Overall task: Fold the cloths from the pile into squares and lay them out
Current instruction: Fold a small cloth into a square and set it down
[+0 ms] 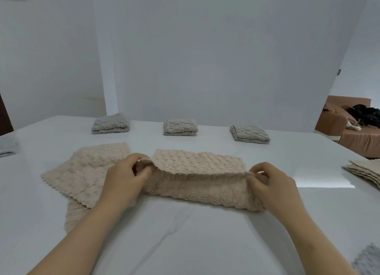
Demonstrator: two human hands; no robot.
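Note:
A beige textured cloth [197,178] lies across the middle of the white table [185,233], its near part raised and doubled toward the far edge. My left hand [125,178] pinches its left end and my right hand [271,182] pinches its right end, both a little above the table. Unfolded beige cloths [86,169] lie flat to the left, partly under my left forearm. Three folded grey squares sit in a row at the back: left square [111,124], middle square [180,127], right square [249,134].
A stack of beige cloths [366,170] rests at the right table edge. A grey cloth [368,260] shows at the bottom right corner, and another grey folded cloth [8,146] at the far left. A brown sofa [349,130] stands beyond the table on the right.

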